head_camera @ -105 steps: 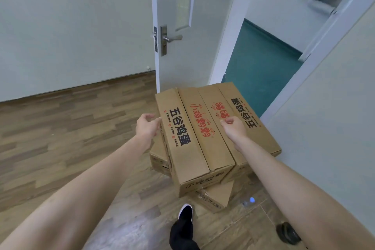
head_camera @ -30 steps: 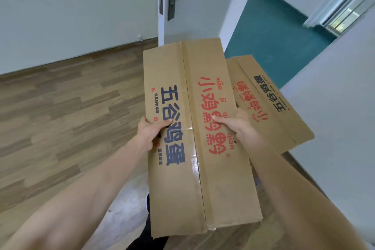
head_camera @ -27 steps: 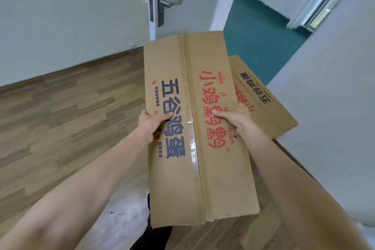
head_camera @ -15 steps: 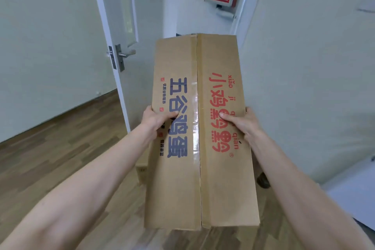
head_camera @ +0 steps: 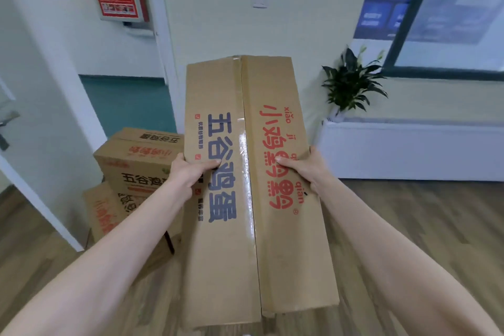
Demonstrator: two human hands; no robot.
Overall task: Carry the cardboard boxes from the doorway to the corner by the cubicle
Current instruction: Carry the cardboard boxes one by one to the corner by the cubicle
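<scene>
I hold a long taped cardboard box [head_camera: 253,240] in front of me, printed with blue characters on its left flap and red ones on its right. My left hand [head_camera: 191,172] grips its left edge, thumb on top. My right hand [head_camera: 302,169] grips the right edge the same way. A second cardboard box [head_camera: 136,163] sits on a third box [head_camera: 106,213] on the floor at the left, by the doorway.
A white door frame [head_camera: 51,177] stands at the left with the teal corridor floor [head_camera: 128,103] behind it. A low white partition [head_camera: 409,150] carries a potted plant [head_camera: 351,84] at the right. Wood floor [head_camera: 436,226] spreads to the right.
I lifted the top box off the stack and turned to the right with it. The door has slid out at the left; the partition and plant have come into view.
</scene>
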